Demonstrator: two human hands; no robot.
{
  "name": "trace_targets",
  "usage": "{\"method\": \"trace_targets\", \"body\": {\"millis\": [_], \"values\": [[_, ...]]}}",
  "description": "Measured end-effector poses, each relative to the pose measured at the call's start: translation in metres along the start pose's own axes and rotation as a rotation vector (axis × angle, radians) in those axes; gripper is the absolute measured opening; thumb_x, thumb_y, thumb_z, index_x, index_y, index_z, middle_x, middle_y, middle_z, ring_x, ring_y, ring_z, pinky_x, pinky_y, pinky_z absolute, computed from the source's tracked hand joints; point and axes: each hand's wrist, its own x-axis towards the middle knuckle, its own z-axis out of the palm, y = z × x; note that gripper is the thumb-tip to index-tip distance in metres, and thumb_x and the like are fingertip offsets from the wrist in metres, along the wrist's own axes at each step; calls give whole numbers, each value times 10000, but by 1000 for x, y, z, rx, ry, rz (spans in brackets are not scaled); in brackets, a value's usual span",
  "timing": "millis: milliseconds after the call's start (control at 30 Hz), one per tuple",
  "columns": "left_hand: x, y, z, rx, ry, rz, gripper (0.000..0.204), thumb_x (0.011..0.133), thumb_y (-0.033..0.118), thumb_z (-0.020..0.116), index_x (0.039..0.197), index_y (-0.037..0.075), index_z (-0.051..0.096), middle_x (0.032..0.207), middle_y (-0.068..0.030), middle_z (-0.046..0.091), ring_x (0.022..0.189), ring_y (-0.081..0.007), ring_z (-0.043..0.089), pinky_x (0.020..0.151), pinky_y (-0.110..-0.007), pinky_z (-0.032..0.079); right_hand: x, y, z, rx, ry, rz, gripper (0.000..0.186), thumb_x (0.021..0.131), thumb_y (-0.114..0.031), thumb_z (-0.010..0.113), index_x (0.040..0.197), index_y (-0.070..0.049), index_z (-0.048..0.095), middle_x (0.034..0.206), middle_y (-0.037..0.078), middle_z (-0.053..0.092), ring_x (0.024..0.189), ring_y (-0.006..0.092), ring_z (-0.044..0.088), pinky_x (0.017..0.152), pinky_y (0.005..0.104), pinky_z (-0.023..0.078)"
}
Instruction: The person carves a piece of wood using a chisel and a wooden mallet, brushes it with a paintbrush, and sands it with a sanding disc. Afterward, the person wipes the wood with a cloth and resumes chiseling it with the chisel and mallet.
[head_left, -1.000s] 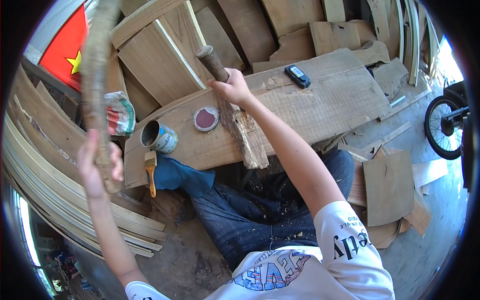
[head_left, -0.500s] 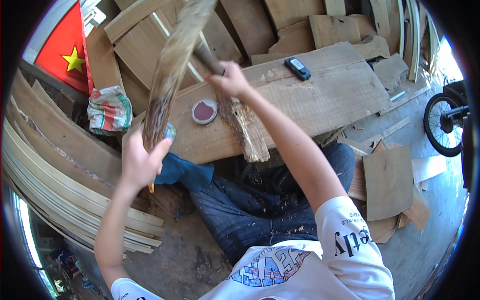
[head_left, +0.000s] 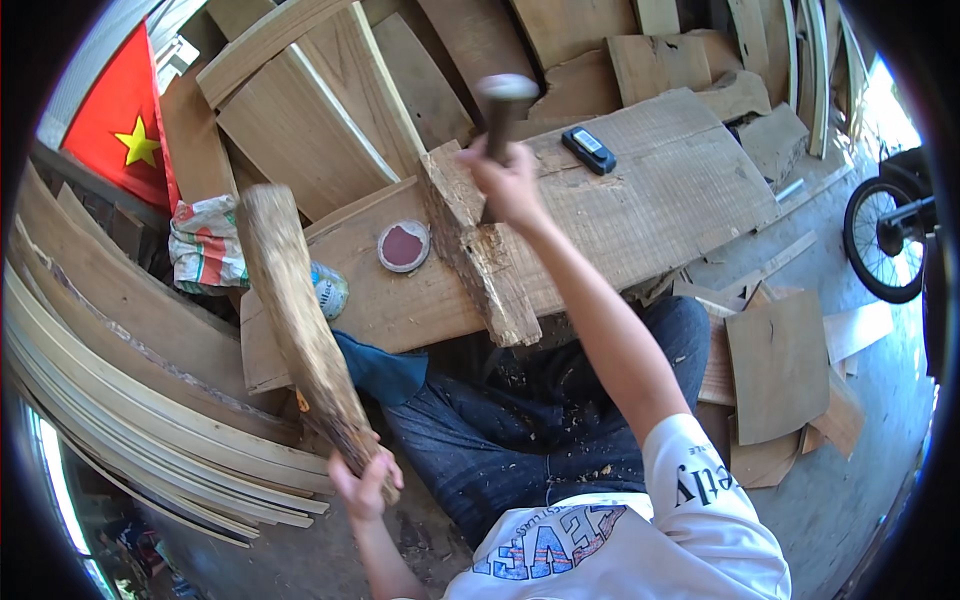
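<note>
My left hand (head_left: pixel 364 482) grips the lower end of a long, rough wood plank (head_left: pixel 300 320), which slants up and to the left, off the bench. Raised above the bench, my right hand (head_left: pixel 508 183) is closed around a hammer-like tool (head_left: pixel 503 105) with a dark handle and a shiny round end; motion blur hides its exact kind. Beneath that hand, a splintered wood block (head_left: pixel 485 275) lies across the wide bench board (head_left: pixel 640 190). A round tin (head_left: pixel 404 246) with a dark red surface sits left of the block. Partly behind the plank stands a labelled jar (head_left: pixel 328 290).
On the bench's far side lies a small black device (head_left: pixel 588 150). Boards (head_left: pixel 320 130) lean behind it. Curved strips (head_left: pixel 150 440) are stacked at left, near a crumpled sack (head_left: pixel 208 245) and a red flag (head_left: pixel 120 120). Offcuts (head_left: pixel 780 365) and a wheel (head_left: pixel 885 245) are at right.
My left hand has moved down and right, lowering the plank toward me and tilting it leftward. My right hand has shifted right, its tool now pointing upward and apart from the plank.
</note>
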Motion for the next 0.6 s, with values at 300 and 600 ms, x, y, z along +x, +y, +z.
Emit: {"method": "trace_targets", "body": {"millis": [300, 600], "values": [[2, -64, -6, 222, 154, -373, 120, 688, -59, 629, 768, -26, 546, 594, -81, 578, 438, -156, 558, 418, -279, 454, -58, -58, -57, 110, 35, -124, 137, 823, -38, 646, 743, -40, 535, 630, 13, 482, 559, 86, 419, 541, 240, 322], [16, -96, -11, 596, 185, -308, 146, 727, 63, 662, 802, -21, 570, 623, -104, 609, 478, -220, 608, 486, -331, 492, -80, -66, -48, 407, -116, -54, 269, 850, -99, 570, 645, -81, 395, 551, 35, 409, 483, 131, 349, 467, 272, 281]]}}
